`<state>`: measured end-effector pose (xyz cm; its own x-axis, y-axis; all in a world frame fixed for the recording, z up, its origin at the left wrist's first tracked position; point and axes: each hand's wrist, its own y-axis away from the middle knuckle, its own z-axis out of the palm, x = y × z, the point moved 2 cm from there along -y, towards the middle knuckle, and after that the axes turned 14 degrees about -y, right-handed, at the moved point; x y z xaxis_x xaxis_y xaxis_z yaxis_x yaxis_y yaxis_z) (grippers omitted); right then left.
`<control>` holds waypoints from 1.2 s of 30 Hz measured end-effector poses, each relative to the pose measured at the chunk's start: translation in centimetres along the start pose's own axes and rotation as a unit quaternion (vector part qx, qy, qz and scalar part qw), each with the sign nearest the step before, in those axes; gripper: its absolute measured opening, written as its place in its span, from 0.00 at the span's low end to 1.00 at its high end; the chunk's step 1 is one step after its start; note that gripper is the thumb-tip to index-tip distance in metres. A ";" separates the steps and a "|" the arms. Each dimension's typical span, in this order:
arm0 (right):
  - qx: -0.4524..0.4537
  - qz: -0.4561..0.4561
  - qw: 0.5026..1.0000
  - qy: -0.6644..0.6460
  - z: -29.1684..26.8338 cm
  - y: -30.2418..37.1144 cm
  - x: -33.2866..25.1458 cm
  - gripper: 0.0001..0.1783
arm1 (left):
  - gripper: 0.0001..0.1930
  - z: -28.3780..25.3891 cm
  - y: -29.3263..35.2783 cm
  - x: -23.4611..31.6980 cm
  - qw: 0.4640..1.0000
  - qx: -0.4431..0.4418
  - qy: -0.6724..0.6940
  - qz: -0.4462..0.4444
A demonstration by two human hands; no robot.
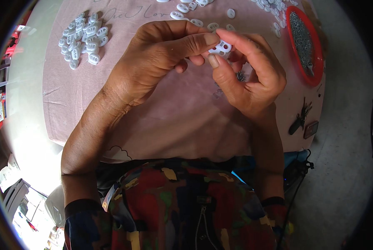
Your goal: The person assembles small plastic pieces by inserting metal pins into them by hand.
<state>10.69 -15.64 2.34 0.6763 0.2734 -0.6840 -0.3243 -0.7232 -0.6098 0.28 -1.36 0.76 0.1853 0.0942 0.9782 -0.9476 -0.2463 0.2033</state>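
Note:
A small white plastic piece with holes in it (221, 47) is held up between both hands above the cloth. My left hand (163, 50) pinches its left side, thumb on top. From the right, my right hand (253, 62) grips it between thumb and forefinger. The other fingers of the right hand curl below and are partly hidden. A small bunch of grey metal bits, apparently screws (240, 76), shows by the right palm; whether it lies on the cloth or in the hand I cannot tell.
A pile of white oval two-holed pieces (84, 37) lies at the left. More white pieces (190, 8) are scattered at the back. A red tray of small metal screws (318, 62) stands at the right, above keys (302, 116) and a small dark rectangular object (311, 129) on the pink cloth (186, 121).

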 end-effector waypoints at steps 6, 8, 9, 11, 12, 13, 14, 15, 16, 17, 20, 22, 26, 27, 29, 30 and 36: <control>-0.011 -0.024 0.998 0.056 0.2 0.0 -0.3 0.20 | 0.12 0.5 0.3 -0.5 0.999 0.025 0.018 0.009; -0.016 -0.031 0.998 0.056 0.2 -0.1 0.0 0.19 | 0.12 0.4 0.3 -0.5 1.000 0.020 0.014 0.011; -0.021 -0.039 0.997 0.055 0.1 0.0 0.0 0.18 | 0.12 0.4 0.2 -0.4 1.000 0.015 0.010 0.013; -0.027 -0.037 0.998 0.053 0.2 -0.2 -0.1 0.18 | 0.12 0.3 0.4 -0.3 1.000 0.011 0.015 0.012; -0.032 -0.036 0.998 0.051 0.2 -0.2 -0.1 0.18 | 0.13 0.3 0.5 -0.2 1.000 0.007 0.021 0.011; -0.032 -0.036 0.998 0.051 0.1 -0.2 -0.1 0.18 | 0.13 0.2 0.4 -0.2 1.000 0.007 0.021 0.012; -0.035 -0.034 0.998 0.047 0.1 -0.2 -0.1 0.18 | 0.12 0.2 0.4 -0.2 1.000 0.005 0.014 0.010; -0.038 -0.033 0.998 0.042 0.0 -0.3 -0.1 0.18 | 0.12 0.2 0.4 -0.1 1.000 0.003 0.006 0.008; -0.037 -0.033 0.998 0.042 0.0 -0.3 0.0 0.18 | 0.12 0.2 0.4 -0.1 1.000 0.002 0.006 0.008; -0.040 -0.033 0.998 0.035 -0.1 -0.3 0.0 0.18 | 0.12 0.3 0.3 -0.1 1.000 0.003 0.004 0.015; -0.044 -0.035 0.998 0.027 -0.3 -0.3 0.1 0.18 | 0.12 0.3 0.3 0.2 1.000 -0.002 -0.007 0.015; -0.045 -0.038 0.998 0.025 -0.3 -0.3 0.0 0.18 | 0.12 0.1 0.3 0.3 1.000 -0.006 -0.017 0.008; -0.051 -0.004 0.998 0.030 -0.1 -0.3 -0.3 0.19 | 0.13 0.1 0.6 0.2 0.997 -0.008 -0.059 0.053; -0.053 0.020 0.998 0.034 -0.1 -0.4 -0.4 0.20 | 0.13 0.3 0.6 0.1 0.997 0.012 -0.065 0.048; -0.053 0.015 0.998 0.038 0.0 -0.7 -0.7 0.20 | 0.13 0.7 0.5 -0.1 0.998 0.024 -0.043 0.050; -0.052 0.012 0.998 0.043 0.0 -0.7 -0.7 0.21 | 0.12 0.7 0.6 -0.2 0.998 0.034 -0.021 0.052; -0.099 -0.055 0.984 0.137 -0.3 -0.1 0.7 0.19 | 0.10 0.5 0.5 0.2 0.997 0.015 -0.069 0.022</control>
<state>11.38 -15.56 2.06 0.8622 0.1954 -0.4673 -0.1221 -0.8152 -0.5661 0.01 -1.94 1.07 0.1796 -0.0499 0.9825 -0.9478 -0.2764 0.1592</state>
